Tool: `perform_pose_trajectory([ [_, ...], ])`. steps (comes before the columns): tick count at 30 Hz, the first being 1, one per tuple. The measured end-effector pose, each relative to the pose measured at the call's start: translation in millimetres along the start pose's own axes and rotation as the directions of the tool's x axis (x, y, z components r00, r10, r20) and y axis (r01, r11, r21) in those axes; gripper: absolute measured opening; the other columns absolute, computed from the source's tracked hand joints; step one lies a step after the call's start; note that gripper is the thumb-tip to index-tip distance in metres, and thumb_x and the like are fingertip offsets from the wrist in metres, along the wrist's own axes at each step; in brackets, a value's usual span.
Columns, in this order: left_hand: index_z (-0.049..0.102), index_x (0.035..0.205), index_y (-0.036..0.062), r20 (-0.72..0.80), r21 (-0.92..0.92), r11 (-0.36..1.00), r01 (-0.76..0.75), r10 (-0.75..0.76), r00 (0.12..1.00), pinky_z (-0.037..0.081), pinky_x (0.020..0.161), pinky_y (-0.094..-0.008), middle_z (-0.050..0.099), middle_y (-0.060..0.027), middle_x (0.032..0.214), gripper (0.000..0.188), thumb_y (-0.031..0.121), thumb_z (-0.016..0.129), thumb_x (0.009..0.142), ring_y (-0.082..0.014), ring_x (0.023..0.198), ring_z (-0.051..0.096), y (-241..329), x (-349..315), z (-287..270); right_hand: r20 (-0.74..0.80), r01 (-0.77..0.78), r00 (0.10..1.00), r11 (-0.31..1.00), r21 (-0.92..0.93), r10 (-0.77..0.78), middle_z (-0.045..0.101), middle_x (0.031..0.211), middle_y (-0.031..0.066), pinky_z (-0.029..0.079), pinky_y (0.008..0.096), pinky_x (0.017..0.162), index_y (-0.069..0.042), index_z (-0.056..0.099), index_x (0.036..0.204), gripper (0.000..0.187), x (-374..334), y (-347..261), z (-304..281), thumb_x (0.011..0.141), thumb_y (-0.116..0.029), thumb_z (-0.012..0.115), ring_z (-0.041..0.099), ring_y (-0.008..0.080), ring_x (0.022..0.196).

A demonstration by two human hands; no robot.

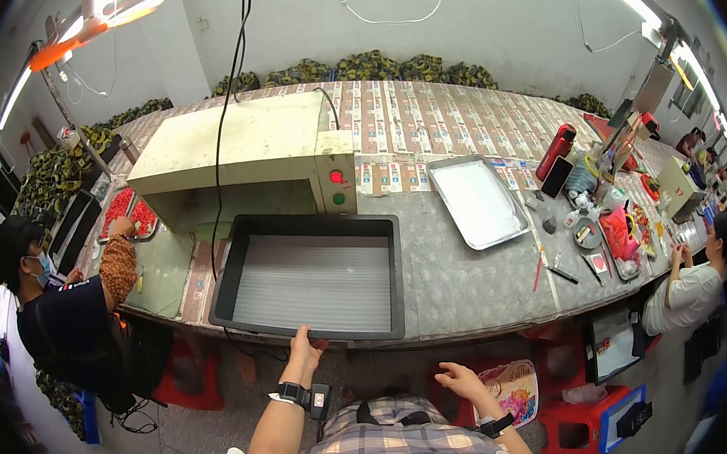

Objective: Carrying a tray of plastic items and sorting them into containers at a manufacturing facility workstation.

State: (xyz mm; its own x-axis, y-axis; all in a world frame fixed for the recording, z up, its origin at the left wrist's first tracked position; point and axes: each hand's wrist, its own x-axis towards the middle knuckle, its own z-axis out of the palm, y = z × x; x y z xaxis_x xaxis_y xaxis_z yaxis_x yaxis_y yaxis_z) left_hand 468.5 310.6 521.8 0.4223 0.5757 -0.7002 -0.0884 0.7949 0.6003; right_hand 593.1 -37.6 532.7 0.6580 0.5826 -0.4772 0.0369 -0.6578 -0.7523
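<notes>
A large black rectangular tray (392, 281) with a pale ribbed bottom lies at the table's front edge, before the opening of a cream box-shaped machine (234, 134). My left hand (304, 355) grips the tray's front rim near its middle, fingertips over the edge. Below the table edge, my right hand (462, 381) hangs in the air with loosely bent fingers, holding nothing. It is nearest to a white tub with a coloured print (516, 391). Red and green round buttons sit on the machine's right face.
A white metal tray (481, 204) lies right of the black one. Further right are a red bottle (556, 150), a phone (556, 177), pens and small clutter. Black cables hang before the machine. People sit at left and right; red stools (571, 425) stand below.
</notes>
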Motion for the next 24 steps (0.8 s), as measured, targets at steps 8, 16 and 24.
perform_pose_trajectory([
  [8, 0.043, 0.106, 0.0053, -0.033, -0.060, 0.998, 0.035, -0.037, 0.999, 0.042, 0.075, -0.0402, 0.046, -0.0114, 0.096, 0.039, 0.025, 0.056, 0.075, -0.0241, 0.082, 0.046, 0, 14, -2, -0.070, -0.002, 0.997, 0.976, -0.219, -0.014, 0.062, 0.091, 0.0162, 0.047, 0.0363, 0.076, -0.005, 0.057, 0.108, 0.045, 18, -20, -27, 0.076, -0.035, 0.058, 0.060, 0.0297, 0.087],
  [16, 0.042, 0.109, 0.0085, 0.067, -0.150, 0.983, 0.110, -0.101, 0.993, 0.046, 0.070, -0.0349, 0.047, -0.0084, 0.096, 0.042, 0.040, 0.054, 0.084, -0.0212, 0.079, 0.049, 20, 12, 2, -0.218, 0.010, 0.973, 0.949, -0.315, -0.082, 0.063, 0.089, 0.0168, 0.048, 0.0370, 0.074, -0.003, 0.059, 0.103, 0.041, 22, -17, -35, 0.076, -0.033, 0.059, 0.061, 0.0295, 0.083],
  [24, 0.046, 0.105, -0.0012, 0.313, 0.427, 0.785, 0.448, -0.593, 0.742, 0.045, 0.086, -0.0420, 0.054, -0.0155, 0.104, 0.052, 0.047, 0.044, 0.086, -0.0255, 0.095, 0.053, 14, -12, -12, -0.361, -0.308, 0.910, 0.917, -0.255, 0.206, 0.062, 0.095, 0.0161, 0.046, 0.0377, 0.078, -0.004, 0.060, 0.103, 0.042, -50, 10, 5, 0.076, -0.036, 0.056, 0.059, 0.0295, 0.090],
])
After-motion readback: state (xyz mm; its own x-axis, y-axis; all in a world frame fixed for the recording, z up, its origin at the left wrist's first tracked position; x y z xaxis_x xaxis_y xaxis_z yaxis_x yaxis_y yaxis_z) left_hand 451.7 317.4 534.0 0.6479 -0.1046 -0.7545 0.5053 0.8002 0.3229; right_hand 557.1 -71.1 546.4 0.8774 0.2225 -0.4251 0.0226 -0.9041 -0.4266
